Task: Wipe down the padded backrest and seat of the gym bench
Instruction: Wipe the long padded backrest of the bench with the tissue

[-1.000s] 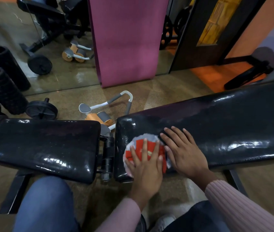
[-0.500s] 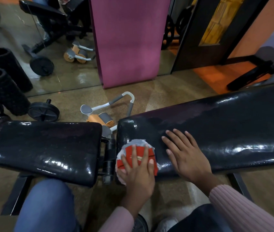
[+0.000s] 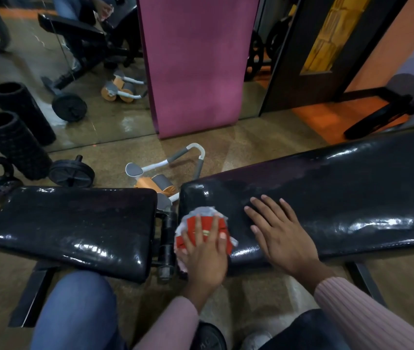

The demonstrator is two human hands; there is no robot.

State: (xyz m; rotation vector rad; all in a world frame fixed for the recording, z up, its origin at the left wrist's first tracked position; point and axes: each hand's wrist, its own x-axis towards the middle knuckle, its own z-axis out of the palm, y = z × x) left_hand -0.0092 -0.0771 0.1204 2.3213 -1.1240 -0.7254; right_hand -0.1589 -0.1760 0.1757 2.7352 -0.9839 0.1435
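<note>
Backrest (image 3: 327,198) lies under both hands. Left hand (image 3: 207,256) presses a red-and-white cloth (image 3: 202,223) flat at its lower corner, grip spread, not closed. Right hand (image 3: 283,236), flat and empty beside it, likely steadies the pad. Seat (image 3: 74,223) lies left of the grip.

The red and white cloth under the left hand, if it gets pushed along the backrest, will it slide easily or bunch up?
The cloth looks soft and crumpled at its white edges, so it would probably bunch without the left hand flat on it. The backrest is glossy, so it likely glides easily.
</note>
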